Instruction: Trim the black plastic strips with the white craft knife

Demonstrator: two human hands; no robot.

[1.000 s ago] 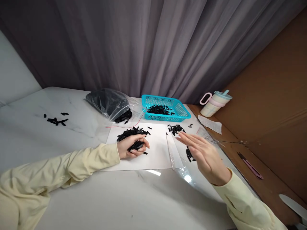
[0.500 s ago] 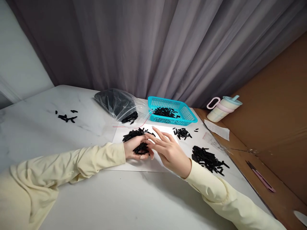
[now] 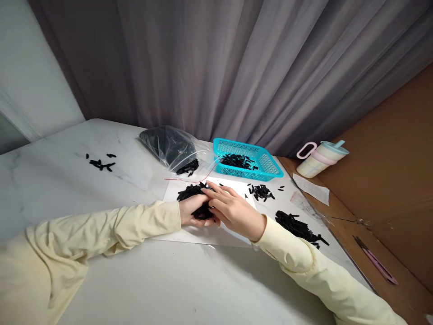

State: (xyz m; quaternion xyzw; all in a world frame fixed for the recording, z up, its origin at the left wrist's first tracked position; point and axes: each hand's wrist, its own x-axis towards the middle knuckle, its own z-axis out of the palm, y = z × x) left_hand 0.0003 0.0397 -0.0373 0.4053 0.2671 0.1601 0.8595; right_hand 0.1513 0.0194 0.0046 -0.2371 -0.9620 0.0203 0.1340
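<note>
Cupped at the middle of the table, my left hand point(image 3: 189, 207) holds a clump of small, slender black pieces point(image 3: 202, 211). My right hand point(image 3: 238, 214) lies over the clump with its fingers stretched out, the tips at the pieces and at my left hand's fingers; its palm side is hidden. Just beyond my left hand, a pile of similar black pieces point(image 3: 188, 191) rests on a sheet of white paper point(image 3: 203, 235). A red thread point(image 3: 189, 181) runs across the far side of the paper towards the basket.
Behind lie a clear plastic bag point(image 3: 169, 146) of black pieces and a blue basket point(image 3: 272, 167) holding more. Other black piles point(image 3: 262, 192) point(image 3: 297, 225) sit right, a few pieces point(image 3: 101, 165) left. A cup point(image 3: 320, 158), paper slip point(image 3: 313, 189) and pink-handled tool point(image 3: 377, 262) are at right.
My right hand has moved left and closer over my left hand, its fingers now lower onto the black pieces. The whole view has shifted slightly.
</note>
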